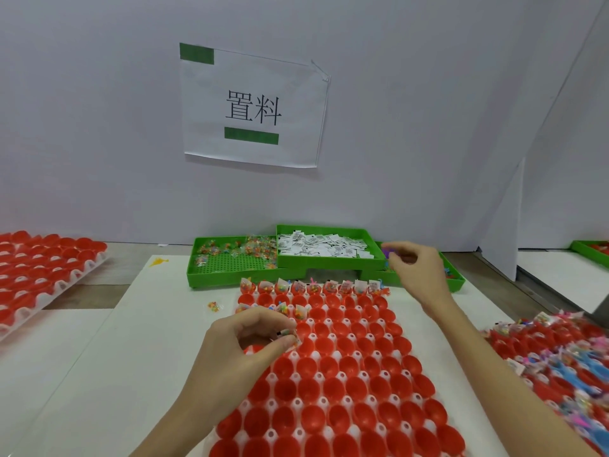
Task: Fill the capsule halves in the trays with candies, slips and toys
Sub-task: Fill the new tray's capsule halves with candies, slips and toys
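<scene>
The left hand [250, 338] pinches a small candy packet with a slip [290, 338] between thumb and fingertips, above the third row of the middle tray [329, 390] of red capsule halves. The right hand [415, 268] reaches over the green bin [456, 282] at the right, fingers curled round a purple toy [389, 251]. The far row of the tray is filled.
</scene>
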`<state>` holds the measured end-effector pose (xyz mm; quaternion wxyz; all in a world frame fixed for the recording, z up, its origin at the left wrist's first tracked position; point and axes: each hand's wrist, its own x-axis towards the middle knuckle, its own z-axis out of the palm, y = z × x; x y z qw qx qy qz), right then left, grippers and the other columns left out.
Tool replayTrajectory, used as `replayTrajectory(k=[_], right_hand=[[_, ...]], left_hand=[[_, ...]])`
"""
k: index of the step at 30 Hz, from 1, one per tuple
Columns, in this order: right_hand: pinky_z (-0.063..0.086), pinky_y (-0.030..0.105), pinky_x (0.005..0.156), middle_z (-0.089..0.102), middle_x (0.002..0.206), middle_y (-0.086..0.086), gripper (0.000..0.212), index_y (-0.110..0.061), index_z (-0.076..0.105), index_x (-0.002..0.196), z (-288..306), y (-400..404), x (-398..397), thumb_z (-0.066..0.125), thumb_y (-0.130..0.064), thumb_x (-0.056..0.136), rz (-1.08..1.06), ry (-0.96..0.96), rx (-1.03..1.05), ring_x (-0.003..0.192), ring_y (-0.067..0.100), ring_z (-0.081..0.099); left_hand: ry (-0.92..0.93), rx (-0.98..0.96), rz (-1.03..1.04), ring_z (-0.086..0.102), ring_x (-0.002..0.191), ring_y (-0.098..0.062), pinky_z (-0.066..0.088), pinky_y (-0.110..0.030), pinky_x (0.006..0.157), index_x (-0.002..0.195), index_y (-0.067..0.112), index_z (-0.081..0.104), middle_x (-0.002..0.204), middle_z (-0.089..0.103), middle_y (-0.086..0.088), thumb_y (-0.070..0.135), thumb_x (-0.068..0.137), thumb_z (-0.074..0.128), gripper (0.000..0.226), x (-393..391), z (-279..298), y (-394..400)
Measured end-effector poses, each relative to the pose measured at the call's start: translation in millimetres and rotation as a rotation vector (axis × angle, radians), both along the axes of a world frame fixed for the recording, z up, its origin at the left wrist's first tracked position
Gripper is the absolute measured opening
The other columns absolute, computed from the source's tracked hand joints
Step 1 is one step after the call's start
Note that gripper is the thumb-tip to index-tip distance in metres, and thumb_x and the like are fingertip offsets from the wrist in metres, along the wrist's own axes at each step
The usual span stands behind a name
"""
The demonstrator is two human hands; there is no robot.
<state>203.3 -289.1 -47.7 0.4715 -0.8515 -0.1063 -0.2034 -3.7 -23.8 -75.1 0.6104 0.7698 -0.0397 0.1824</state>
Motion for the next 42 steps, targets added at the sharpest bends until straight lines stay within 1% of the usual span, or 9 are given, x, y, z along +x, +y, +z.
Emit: replayTrajectory(k=[4, 9, 12, 16, 19, 27, 34, 37, 42], right_hand=[[0.060, 0.024, 0.079, 0.079, 0.091, -0.005, 0.016, -0.024, 0.080, 0.095, 14, 32, -74, 0.076, -0.010, 0.089, 0.320, 0.180, 0.243, 0.085, 0.013, 0.076], [0.059, 0.020, 0.080, 0.080, 0.089, -0.005, 0.008, -0.025, 0.082, 0.091, 15, 63, -127, 0.083, -0.019, 0.085, 0.602, 0.272, 0.073, 0.087, 0.011, 0.076], [0.062, 0.029, 0.080, 0.079, 0.083, -0.005, 0.006, -0.023, 0.081, 0.088, 7, 72, -138, 0.082, -0.018, 0.086, 0.604, 0.228, -0.009, 0.081, 0.011, 0.076], [0.059, 0.022, 0.073, 0.078, 0.078, -0.007, 0.005, -0.024, 0.081, 0.085, 3, 70, -141, 0.083, -0.019, 0.085, 0.555, 0.170, -0.029, 0.076, 0.008, 0.075], [0.061, 0.027, 0.077, 0.078, 0.080, -0.006, 0.003, -0.023, 0.081, 0.086, 3, 68, -141, 0.081, -0.020, 0.087, 0.590, 0.189, -0.044, 0.078, 0.009, 0.075], [0.062, 0.034, 0.083, 0.079, 0.089, -0.002, 0.013, -0.019, 0.079, 0.097, 9, 51, -131, 0.083, -0.021, 0.086, 0.775, 0.300, -0.104, 0.084, 0.014, 0.077], [0.062, 0.029, 0.080, 0.079, 0.088, 0.000, 0.012, -0.022, 0.079, 0.102, 6, 47, -122, 0.078, -0.022, 0.091, 0.829, 0.261, -0.115, 0.084, 0.016, 0.077], [0.061, 0.025, 0.078, 0.079, 0.086, -0.002, 0.008, -0.021, 0.080, 0.096, 6, 44, -108, 0.079, -0.019, 0.089, 0.710, 0.185, -0.142, 0.080, 0.013, 0.076], [0.056, 0.018, 0.073, 0.077, 0.080, -0.008, 0.007, -0.021, 0.080, 0.093, 5, 44, -64, 0.080, -0.018, 0.087, 0.458, 0.092, -0.257, 0.076, 0.003, 0.073]], left_hand=[[-0.009, -0.052, 0.000, 0.076, 0.086, -0.012, 0.057, -0.016, 0.078, 0.087, 0.028, 0.081, 0.088, 0.079, 0.003, 0.018, 0.077, 0.086, 0.015, -2, 1, -4], [-0.071, -0.033, -0.019, 0.076, 0.090, -0.016, 0.059, -0.020, 0.081, 0.090, 0.027, 0.082, 0.094, 0.079, 0.000, 0.017, 0.077, 0.087, 0.018, 0, 1, -5], [-0.118, 0.000, -0.027, 0.076, 0.091, -0.021, 0.060, -0.023, 0.082, 0.094, 0.028, 0.082, 0.095, 0.077, -0.001, 0.014, 0.077, 0.087, 0.022, 2, -2, -4], [-0.104, 0.005, 0.007, 0.076, 0.090, -0.021, 0.060, -0.024, 0.081, 0.098, 0.028, 0.080, 0.095, 0.078, 0.000, 0.018, 0.076, 0.088, 0.025, 5, -8, -3], [-0.136, 0.014, 0.033, 0.076, 0.083, -0.022, 0.060, -0.022, 0.078, 0.099, 0.028, 0.079, 0.100, 0.071, 0.003, 0.023, 0.072, 0.089, 0.029, 5, -10, -6], [-0.452, 0.381, 0.114, 0.072, 0.079, -0.004, 0.060, -0.019, 0.072, 0.091, 0.017, 0.079, 0.091, 0.069, 0.012, 0.015, 0.072, 0.089, 0.022, 0, -10, -13], [-0.518, 0.431, 0.151, 0.071, 0.082, -0.002, 0.060, -0.015, 0.076, 0.099, 0.014, 0.078, 0.100, 0.066, 0.007, 0.022, 0.077, 0.085, 0.025, 3, -15, -18], [-0.366, 0.425, 0.101, 0.067, 0.092, -0.003, 0.053, -0.013, 0.083, 0.108, 0.025, 0.073, 0.105, 0.062, 0.018, 0.042, 0.092, 0.073, 0.023, 2, -15, -19], [-0.139, 0.888, -0.146, 0.045, 0.122, 0.009, 0.035, -0.015, 0.107, 0.128, 0.033, 0.066, 0.123, 0.060, 0.027, 0.072, 0.101, 0.018, 0.067, 4, -18, -10]])
